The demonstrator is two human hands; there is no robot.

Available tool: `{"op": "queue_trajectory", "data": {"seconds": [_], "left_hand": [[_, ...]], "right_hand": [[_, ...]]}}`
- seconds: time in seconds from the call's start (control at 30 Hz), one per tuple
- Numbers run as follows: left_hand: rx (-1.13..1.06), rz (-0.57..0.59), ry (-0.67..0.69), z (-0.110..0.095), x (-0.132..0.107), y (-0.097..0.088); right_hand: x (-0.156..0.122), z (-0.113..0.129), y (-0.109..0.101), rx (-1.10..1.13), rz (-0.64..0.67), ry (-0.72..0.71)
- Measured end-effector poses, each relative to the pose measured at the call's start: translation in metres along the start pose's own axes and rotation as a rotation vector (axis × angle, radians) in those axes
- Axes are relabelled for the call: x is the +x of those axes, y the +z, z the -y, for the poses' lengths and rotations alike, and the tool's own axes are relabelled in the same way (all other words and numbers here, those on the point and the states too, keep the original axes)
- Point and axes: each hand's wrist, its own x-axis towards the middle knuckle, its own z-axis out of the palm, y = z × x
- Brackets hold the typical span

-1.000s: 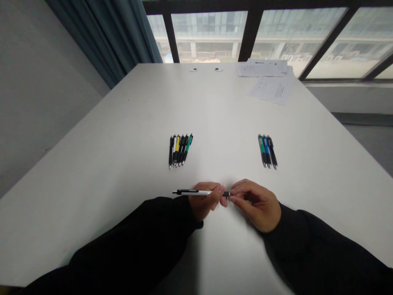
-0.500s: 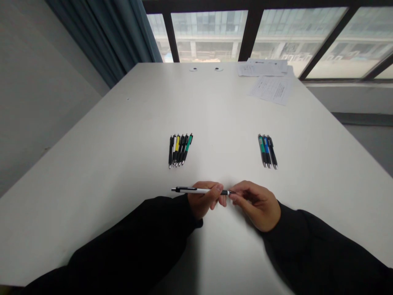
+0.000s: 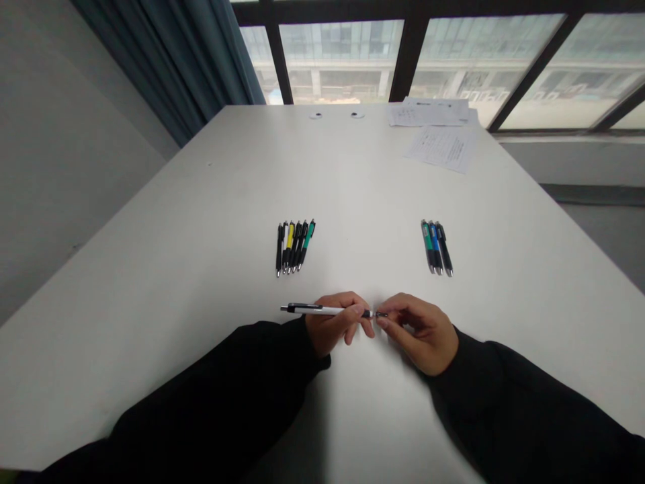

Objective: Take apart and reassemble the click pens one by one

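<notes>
Left hand point(image 3: 335, 328) grips a white pen point(image 3: 325, 310), partly covered; right hand point(image 3: 424, 333) pinches perhaps its tip point(image 3: 381, 314).

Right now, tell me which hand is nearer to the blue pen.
Right. The right hand is on the near side of the blue pen, not touching it; the left hand, holding a white pen, is farther off, toward the near left.

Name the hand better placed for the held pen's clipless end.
Right hand, probably: its fingers pinch a small dark piece near that end; the left hand grips the slim white-and-black pen farther back.
</notes>
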Motion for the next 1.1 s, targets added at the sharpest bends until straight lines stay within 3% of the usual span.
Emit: {"op": "queue_trajectory", "data": {"seconds": [0.2,0.43,0.53,0.7,0.8,0.9,1.1], "left_hand": [[-0.175,-0.013,-0.062,-0.002,0.005,-0.005],[-0.246,-0.046,-0.048,-0.002,0.007,-0.005],[-0.254,-0.045,-0.049,-0.002,0.008,-0.004],[-0.247,-0.043,-0.053,-0.004,0.008,-0.005],[-0.252,-0.029,-0.041,-0.004,0.008,-0.006],[-0.248,-0.019,-0.023,-0.001,0.009,-0.007],[-0.208,0.03,-0.034,0.0,0.009,-0.008]], "right_hand": [[0.003,0.0,-0.007,-0.044,-0.041,-0.027],[0.013,-0.007,-0.02,-0.549,0.003,-0.179],[0.018,-0.012,-0.017,-0.629,0.046,-0.187],[0.021,-0.016,-0.014,-0.635,0.057,-0.172],[0.02,-0.013,-0.016,-0.585,-0.005,-0.187],[0.017,-0.005,-0.017,-0.473,-0.063,-0.254],[0.015,0.005,-0.013,-0.297,0.035,-0.429]]}}
